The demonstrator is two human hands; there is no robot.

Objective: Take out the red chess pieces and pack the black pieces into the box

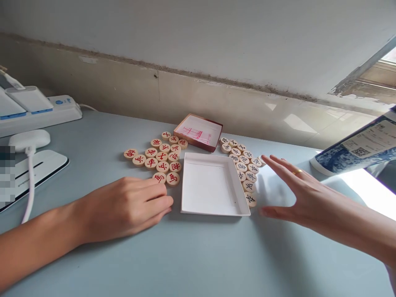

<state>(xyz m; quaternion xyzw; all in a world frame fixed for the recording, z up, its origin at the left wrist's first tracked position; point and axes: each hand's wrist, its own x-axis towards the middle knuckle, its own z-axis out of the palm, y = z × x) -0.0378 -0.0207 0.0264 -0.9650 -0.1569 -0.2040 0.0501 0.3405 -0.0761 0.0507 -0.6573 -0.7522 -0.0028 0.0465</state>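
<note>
Flat round Chinese chess pieces with red characters (162, 166) lie in a cluster on the left of the desk. Just in front of them my left hand (126, 208) rests with its fingers curled together; I see nothing in it, though its underside is hidden. A shallow white box tray (210, 185) lies open and bare between the two clusters. To its right are chess pieces with black characters (247, 167), a few partly covered by the tray's wall. My right hand (287, 185), a ring on one finger, hovers beside them, thumb and fingers spread and holding nothing.
Behind the tray lies a reddish-brown box lid (198, 134) with a pink print inside. A white power strip (62, 109), a white plug with cable (29, 142) and a phone (40, 169) are at left. A blue patterned cylinder (355, 144) stands right. A wall (123, 86) runs behind.
</note>
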